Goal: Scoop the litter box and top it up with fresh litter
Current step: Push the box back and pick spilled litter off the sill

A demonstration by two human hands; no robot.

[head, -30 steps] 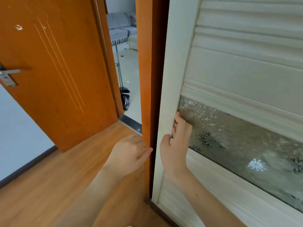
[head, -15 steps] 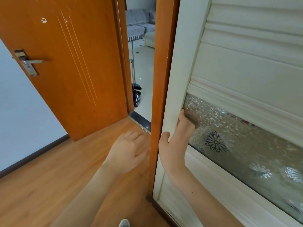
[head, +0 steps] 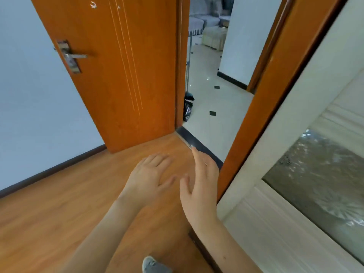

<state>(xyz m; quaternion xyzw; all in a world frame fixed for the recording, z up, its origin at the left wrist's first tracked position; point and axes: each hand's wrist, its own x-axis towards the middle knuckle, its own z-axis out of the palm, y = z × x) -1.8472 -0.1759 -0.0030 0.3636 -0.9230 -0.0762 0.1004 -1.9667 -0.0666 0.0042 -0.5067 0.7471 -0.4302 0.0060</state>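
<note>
A pale wall (head: 29, 95) stood far left of the fingers, then an orange wooden door (head: 118, 75) swung open, its metal handle (head: 73, 56) pointing right. Over a wood-plank floor (head: 49, 223), the left hand (head: 149, 178) hung with fingers spread, holding nothing; just right of it the right hand (head: 201, 184) was edge-on, fingers straight and empty. Beyond the fingertips lay a dark threshold (head: 199, 146) and a tiled room (head: 212, 107). Right of the fingers stood a white frosted-glass door (head: 295, 194). No litter box was in view.

Orange wood door (head: 122, 75) w/ metal handle (head: 71, 56), wood-look floor (head: 49, 213), glossy tiles (head: 208, 107).
</note>
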